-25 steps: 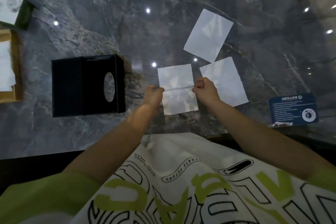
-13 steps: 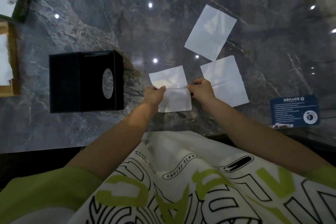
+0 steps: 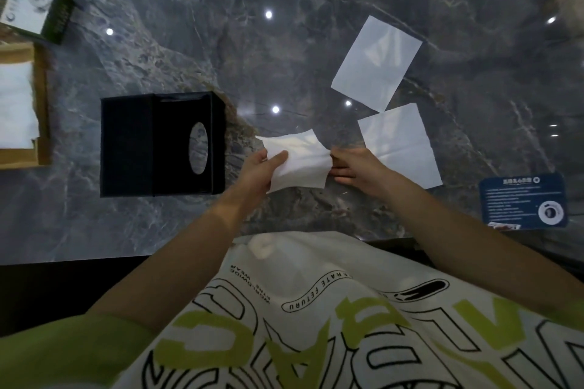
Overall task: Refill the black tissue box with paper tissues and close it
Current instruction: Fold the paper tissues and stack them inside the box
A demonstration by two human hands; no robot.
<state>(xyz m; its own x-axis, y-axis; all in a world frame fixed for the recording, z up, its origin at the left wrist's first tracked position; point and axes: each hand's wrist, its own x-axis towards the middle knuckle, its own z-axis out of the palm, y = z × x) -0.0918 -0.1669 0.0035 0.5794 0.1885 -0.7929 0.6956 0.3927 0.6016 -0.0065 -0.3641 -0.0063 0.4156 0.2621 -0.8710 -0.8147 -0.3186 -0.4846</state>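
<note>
The left hand [image 3: 262, 167] pinched the left edge of a folded tissue [image 3: 297, 161], thumb on top. The right hand [image 3: 354, 167] gripped its right edge, fingers closed on the paper. The tissue was held stretched between both hands above the marble table [image 3: 284, 41]. The black tissue box [image 3: 162, 144] stood at 9 o'clock from the held tissue, near the left hand, its oval opening facing the hands. Two flat tissues lay on the table: a near tissue [image 3: 399, 145] at 3 o'clock, just beside the right hand, and a far tissue [image 3: 376, 63] at 1 o'clock.
</note>
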